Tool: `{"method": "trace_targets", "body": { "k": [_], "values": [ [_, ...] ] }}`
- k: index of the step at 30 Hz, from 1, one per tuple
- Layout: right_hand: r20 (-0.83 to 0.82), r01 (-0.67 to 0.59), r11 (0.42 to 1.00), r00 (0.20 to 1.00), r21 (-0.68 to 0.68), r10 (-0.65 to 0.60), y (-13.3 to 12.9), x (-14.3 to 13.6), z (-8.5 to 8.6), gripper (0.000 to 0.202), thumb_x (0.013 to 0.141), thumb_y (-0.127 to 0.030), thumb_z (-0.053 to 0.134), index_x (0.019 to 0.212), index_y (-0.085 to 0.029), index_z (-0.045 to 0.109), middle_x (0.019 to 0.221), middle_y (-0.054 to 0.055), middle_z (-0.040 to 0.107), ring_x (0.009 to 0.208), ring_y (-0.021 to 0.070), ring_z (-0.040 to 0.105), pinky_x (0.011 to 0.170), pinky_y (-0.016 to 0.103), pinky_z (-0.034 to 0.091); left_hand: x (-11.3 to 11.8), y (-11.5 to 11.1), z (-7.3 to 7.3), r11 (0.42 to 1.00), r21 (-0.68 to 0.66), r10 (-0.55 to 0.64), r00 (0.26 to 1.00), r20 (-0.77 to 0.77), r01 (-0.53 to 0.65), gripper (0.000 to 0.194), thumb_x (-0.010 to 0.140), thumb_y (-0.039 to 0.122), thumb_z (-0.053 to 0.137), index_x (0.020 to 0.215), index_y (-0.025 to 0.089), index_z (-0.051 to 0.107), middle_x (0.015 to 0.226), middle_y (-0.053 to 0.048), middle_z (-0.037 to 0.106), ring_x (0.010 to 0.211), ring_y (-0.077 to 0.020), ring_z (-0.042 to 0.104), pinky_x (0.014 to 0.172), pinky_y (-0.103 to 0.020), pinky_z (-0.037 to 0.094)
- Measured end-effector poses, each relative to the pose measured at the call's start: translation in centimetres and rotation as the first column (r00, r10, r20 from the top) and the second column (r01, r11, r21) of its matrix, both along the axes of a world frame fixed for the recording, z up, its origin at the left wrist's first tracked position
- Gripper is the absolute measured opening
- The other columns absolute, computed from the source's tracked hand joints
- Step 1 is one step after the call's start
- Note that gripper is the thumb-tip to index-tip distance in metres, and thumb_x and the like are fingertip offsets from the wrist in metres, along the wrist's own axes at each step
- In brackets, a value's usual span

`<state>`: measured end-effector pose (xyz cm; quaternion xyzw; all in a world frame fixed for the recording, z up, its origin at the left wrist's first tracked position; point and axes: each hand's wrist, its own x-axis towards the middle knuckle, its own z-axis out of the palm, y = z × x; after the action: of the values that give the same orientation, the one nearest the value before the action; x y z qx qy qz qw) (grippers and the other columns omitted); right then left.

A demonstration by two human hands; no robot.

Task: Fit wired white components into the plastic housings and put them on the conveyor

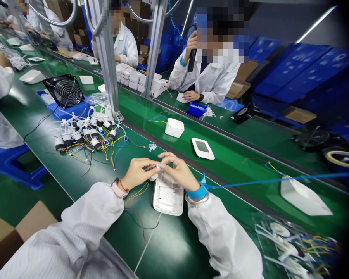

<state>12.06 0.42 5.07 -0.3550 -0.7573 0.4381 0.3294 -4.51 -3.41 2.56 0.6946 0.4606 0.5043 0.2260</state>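
Meeting at one white housing (166, 198): two hands (137, 173) (180, 171).

The housing (164, 197) is white, the desk (168, 248) green, the wires (139, 191) yellow, blue, red and black. Fine stripes run through the white left sleeve (61, 240), the watch band (118, 190) pale pink and the cord (123, 185) red; the right wrist strap (198, 192) is bright blue. The fan (68, 93) is black, the stool (6, 159) blue, the carton (36, 221) brown.

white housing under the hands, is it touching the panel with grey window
Apart: in the head view, green belt shows all around the panel, well clear of the white housing.
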Motion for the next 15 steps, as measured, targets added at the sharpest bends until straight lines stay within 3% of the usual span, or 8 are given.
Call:
{"method": "trace_targets", "body": {
  "k": [3, 9, 15],
  "values": [
    [-0.019, -0.023, 0.998, 1.0, -0.056, 0.022, 0.2, 0.22, 0.09, 0.018, 0.077, -0.035, 0.059, 0.069, -0.018, 0.059, 0.1, 0.007, 0.059, 0.096, 0.0194, 0.055, 0.086, 0.036, 0.04, 0.06, 0.01, -0.06, 1.0, 0.017, -0.019, 1.0, -0.004, 0.019, 0.013, 0.075, 0.024, 0.063, 0.082, 0.015, 0.071, 0.063, -0.001, 0.065, 0.054, -0.0086, 0.053, 0.053, -0.019, 0.042],
    [0.046, 0.033, 0.993, 0.998, 0.114, -0.038, -0.32, 0.18, 0.65, 0.012, 0.076, -0.028, 0.061, 0.067, -0.02, 0.059, 0.089, 0.004, 0.063, 0.09, 0.0185, 0.054, 0.085, 0.037, 0.038, 0.01, -0.04, -0.13, 0.999, 0.008, -0.052, 0.999, -0.001, 0.052, 0.013, 0.077, 0.024, 0.062, 0.083, 0.016, 0.071, 0.066, -0.002, 0.065, 0.056, -0.0085, 0.054, 0.055, -0.019, 0.043],
    [-0.023, -0.056, 0.998, 0.998, 0.033, 0.057, 0.13, 0.59, 0.55, 0.014, 0.078, -0.032, 0.059, 0.073, -0.019, 0.063, 0.087, 0.004, 0.064, 0.085, 0.0168, 0.058, 0.081, 0.034, 0.043, -0.13, 0.31, -0.03, 0.998, -0.015, -0.054, 0.999, 0.002, 0.054, 0.015, 0.076, 0.026, 0.063, 0.082, 0.015, 0.071, 0.069, -0.004, 0.068, 0.056, -0.0093, 0.055, 0.054, -0.02, 0.044]
  ]
}}
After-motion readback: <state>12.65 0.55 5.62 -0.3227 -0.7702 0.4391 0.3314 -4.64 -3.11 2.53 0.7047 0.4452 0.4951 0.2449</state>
